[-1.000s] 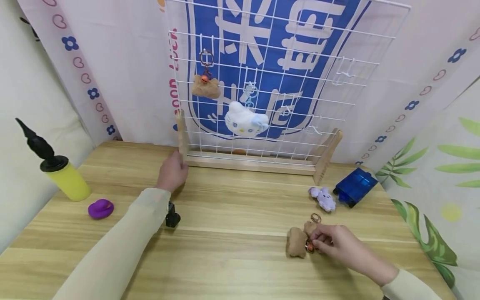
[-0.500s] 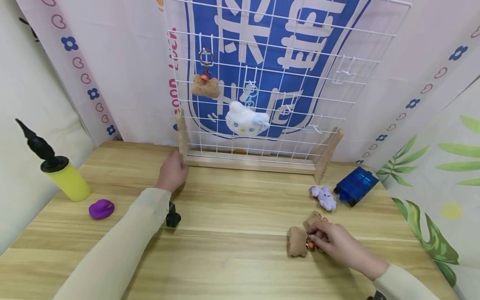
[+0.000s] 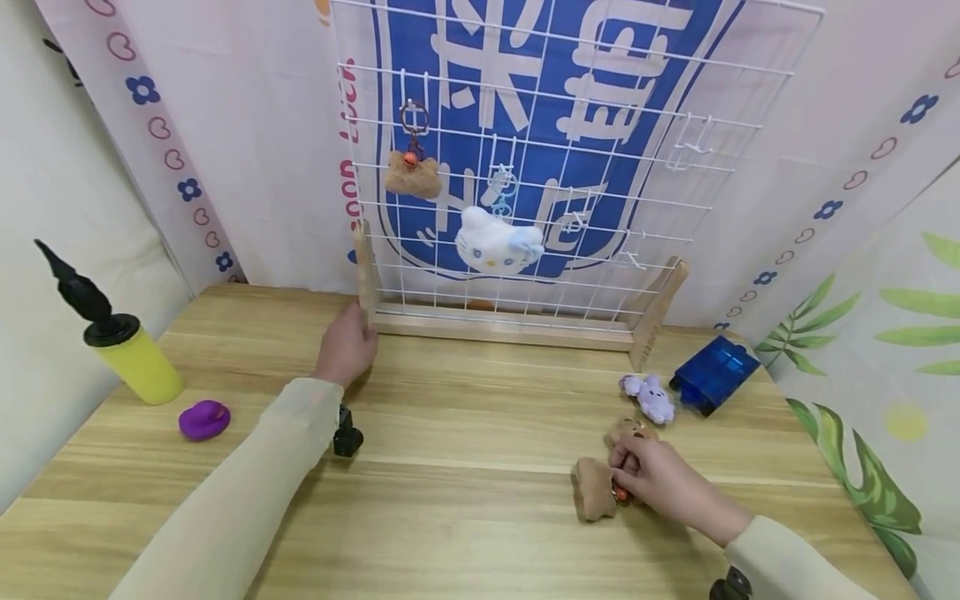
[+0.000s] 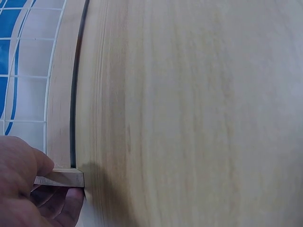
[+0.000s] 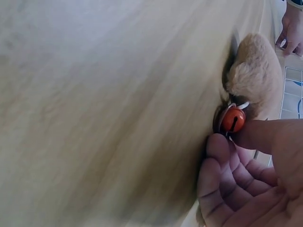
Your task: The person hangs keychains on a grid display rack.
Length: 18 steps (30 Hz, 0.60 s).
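My left hand (image 3: 347,346) grips the left wooden foot (image 3: 365,271) of a white wire rack (image 3: 525,208); in the left wrist view, thumb and fingers lie on either side of the wood (image 4: 66,178). At the right, my right hand (image 3: 663,479) pinches at the ring beside the red bell (image 5: 233,120) of a brown plush keychain (image 3: 595,490) lying on the table. Another brown plush (image 3: 628,431) lies just behind the fingers, partly hidden. On the rack hang a brown plush with a bell (image 3: 413,175) and a white cat-head plush (image 3: 497,242).
A purple plush (image 3: 649,398) and a blue translucent box (image 3: 714,374) lie at the right rear of the wooden table (image 3: 450,517). A yellow pump (image 3: 141,365) and a purple object (image 3: 204,420) stand at the left. Bare hooks (image 3: 686,148) hang on the rack's right side.
My right hand has shifted slightly leftward and back, and its fingers are now close against the bell keychain. The second brown plush has turned and shifted. My left hand stays on the rack.
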Available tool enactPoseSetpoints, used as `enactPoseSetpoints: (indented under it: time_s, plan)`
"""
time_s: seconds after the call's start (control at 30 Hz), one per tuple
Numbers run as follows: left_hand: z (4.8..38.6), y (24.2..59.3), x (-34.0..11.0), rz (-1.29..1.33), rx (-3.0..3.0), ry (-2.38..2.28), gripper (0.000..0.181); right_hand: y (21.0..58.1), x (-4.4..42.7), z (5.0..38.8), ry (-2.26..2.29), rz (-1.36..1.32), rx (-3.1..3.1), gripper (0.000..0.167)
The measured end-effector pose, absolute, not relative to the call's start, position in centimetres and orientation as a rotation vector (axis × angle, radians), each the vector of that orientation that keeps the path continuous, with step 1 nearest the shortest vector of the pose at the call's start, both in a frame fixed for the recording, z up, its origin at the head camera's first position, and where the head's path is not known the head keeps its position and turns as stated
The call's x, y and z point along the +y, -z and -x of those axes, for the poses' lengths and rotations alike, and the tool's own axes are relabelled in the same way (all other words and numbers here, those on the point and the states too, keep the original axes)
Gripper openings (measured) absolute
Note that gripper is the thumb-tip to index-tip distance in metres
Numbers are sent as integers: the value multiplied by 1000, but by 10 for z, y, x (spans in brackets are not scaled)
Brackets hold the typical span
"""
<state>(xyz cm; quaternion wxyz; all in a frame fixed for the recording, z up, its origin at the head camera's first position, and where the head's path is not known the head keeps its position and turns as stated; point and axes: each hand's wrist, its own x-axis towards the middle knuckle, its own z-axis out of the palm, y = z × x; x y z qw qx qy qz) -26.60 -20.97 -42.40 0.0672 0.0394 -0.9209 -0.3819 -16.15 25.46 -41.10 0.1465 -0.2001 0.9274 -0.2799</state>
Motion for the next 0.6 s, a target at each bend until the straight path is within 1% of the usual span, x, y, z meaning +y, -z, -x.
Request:
enactPoseSetpoints:
  time_s: [0.33,0.6]
  plan:
    - [265,423,-209,-127,-2781,1156,49,408,251,161,729,622,2689,4]
    - [266,423,-208,-142,-2789,1156,48,405,257,159,804,573,2651,3]
